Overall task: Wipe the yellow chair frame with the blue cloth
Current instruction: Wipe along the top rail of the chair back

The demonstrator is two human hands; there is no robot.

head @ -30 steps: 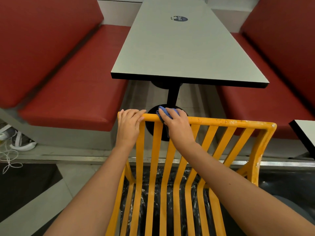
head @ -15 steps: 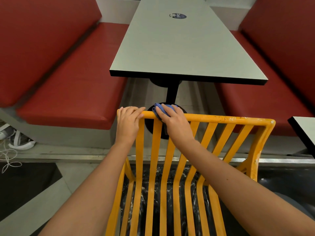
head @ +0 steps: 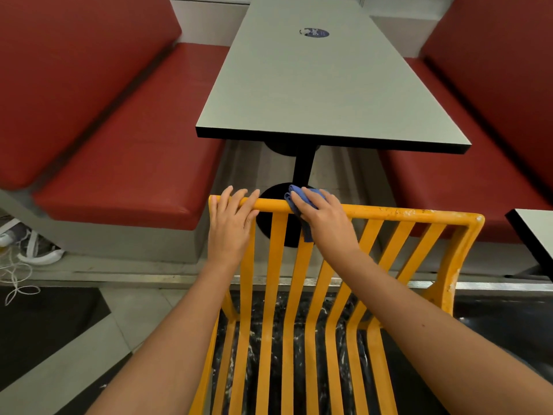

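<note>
The right hand (head: 327, 223) presses a bunched blue cloth (head: 299, 202) against the top rail of the yellow chair frame (head: 389, 211), fingers curled over the cloth; a tail of it hangs down beside a slat, just under the hand. The left hand (head: 230, 229) rests on the same rail near its left end, fingers laid fairly straight over the bar and holding nothing else. The two hands are near each other, with a short stretch of bare rail between.

The rail to the right of the cloth shows pale scuffs and chipped paint, as does the right upright. Just beyond the rail stands a grey table (head: 314, 85) on a black pedestal (head: 303, 169), its round foot partly hidden behind the slats and hands. A dark round sticker (head: 314, 33) lies on the tabletop; its print is unreadable. Red bench seats (head: 128, 175) flank the table. White cords (head: 18, 277) lie on the floor at far left. A second tabletop corner (head: 535, 226) is cut off at the right edge.
</note>
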